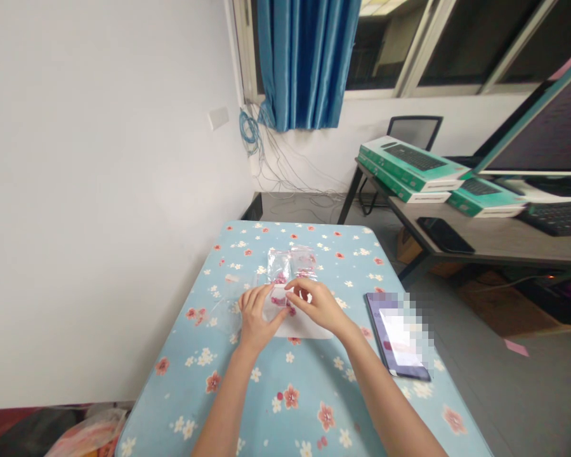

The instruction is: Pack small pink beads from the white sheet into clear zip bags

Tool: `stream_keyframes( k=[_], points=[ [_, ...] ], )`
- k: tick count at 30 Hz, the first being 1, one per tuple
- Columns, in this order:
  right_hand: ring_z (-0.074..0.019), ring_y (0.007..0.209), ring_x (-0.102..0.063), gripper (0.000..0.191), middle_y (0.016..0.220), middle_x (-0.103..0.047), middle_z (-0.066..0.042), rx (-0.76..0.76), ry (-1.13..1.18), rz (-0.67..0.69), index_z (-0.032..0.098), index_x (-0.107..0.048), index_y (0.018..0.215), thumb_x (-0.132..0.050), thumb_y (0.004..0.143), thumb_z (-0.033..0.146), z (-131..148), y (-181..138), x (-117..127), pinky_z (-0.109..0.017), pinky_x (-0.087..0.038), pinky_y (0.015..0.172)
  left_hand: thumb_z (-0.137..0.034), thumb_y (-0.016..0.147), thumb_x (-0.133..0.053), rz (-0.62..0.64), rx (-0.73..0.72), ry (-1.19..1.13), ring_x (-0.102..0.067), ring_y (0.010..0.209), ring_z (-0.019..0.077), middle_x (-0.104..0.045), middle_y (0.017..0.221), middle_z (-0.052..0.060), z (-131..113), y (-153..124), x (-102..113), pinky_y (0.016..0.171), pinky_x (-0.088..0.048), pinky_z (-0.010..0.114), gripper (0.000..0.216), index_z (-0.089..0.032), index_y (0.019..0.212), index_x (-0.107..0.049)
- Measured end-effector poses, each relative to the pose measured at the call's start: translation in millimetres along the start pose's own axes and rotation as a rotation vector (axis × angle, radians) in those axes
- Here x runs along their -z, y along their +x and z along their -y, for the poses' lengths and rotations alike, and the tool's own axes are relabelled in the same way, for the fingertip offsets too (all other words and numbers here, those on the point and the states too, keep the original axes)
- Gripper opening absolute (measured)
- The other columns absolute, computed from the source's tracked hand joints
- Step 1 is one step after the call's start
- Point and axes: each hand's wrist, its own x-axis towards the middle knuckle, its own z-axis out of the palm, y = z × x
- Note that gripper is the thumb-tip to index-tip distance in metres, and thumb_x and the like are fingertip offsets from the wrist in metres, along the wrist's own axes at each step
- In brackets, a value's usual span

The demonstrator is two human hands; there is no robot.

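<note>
Working with both hands at a curved row of reddish pieces, apparently partway through: two bags seemingly filled, handling of the row not yet over, further remainder not visible.

Left to right: resting the left hand at the near-white sheet's left side, fingers bent, thumb apart, any grip impossible to tell; keeping the row on the sheet, between the hands, long axis roughly crosswise, no front end distinguishable; just beyond, showing the left bag and right bag, clear, side by side, seemingly pointing away lengthwise; bringing thumb and forefinger of the right hand nearly together above the row, perhaps pinching something, too small to tell.
</note>
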Motion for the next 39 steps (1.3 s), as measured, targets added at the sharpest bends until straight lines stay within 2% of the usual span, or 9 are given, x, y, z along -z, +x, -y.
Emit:
stream_keyframes(
  k=[3,7,15,21,39],
  points=[
    [-0.0119,0.061,-0.051,0.015,0.073,-0.060,0.000,-0.017,-0.056,-0.005,0.020,-0.061,0.094,-0.050,0.089,0.030,-7.5,-0.9,6.5,-0.024,-0.039,0.062,-0.041,0.075,-0.068,-0.019,0.009,0.007,-0.057,0.101,0.0248,-0.066,0.107,0.009,2.3,0.7,0.4,0.090,-0.038,0.039,0.047,-0.019,0.114,-0.056],
    [-0.0130,0.064,-0.054,0.013,0.074,-0.063,0.000,-0.050,-0.215,0.063,0.021,-0.062,0.094,-0.053,0.086,0.024,-20.5,-2.8,11.1,-0.024,-0.037,0.063,-0.041,0.075,-0.068,-0.042,0.019,0.015,-0.057,0.099,0.0245,-0.066,0.106,0.009,5.3,1.0,-0.2,0.091,-0.038,0.039,0.047,-0.018,0.115,-0.056],
    [-0.0146,0.068,-0.058,0.015,0.075,-0.067,-0.001,-0.097,-0.354,0.241,0.023,-0.068,0.091,-0.058,0.081,0.019,-34.2,-4.7,-2.6,-0.023,-0.033,0.061,-0.041,0.076,-0.067,-0.041,0.000,0.015,-0.057,0.099,0.0242,-0.066,0.106,0.009,5.6,0.9,0.0,0.090,-0.038,0.039,0.046,-0.019,0.115,-0.056],
    [-0.0151,0.069,-0.058,0.017,0.077,-0.068,-0.001,-0.093,-0.362,0.296,0.024,-0.070,0.092,-0.057,0.082,0.021,-42.1,-4.9,-11.4,-0.023,-0.033,0.061,-0.041,0.076,-0.067,-0.038,0.001,0.016,-0.057,0.099,0.0245,-0.066,0.105,0.009,4.3,1.0,0.0,0.090,-0.038,0.038,0.046,-0.019,0.115,-0.056],
    [-0.0135,0.066,-0.055,0.015,0.076,-0.067,-0.002,-0.126,-0.305,0.363,0.021,-0.068,0.089,-0.055,0.081,0.020,-39.4,-5.0,-9.0,-0.022,-0.032,0.059,-0.040,0.076,-0.067,-0.032,0.004,0.013,-0.057,0.100,0.0241,-0.066,0.107,0.009,4.3,0.4,-0.3,0.091,-0.038,0.039,0.046,-0.019,0.115,-0.056]
  ],
)
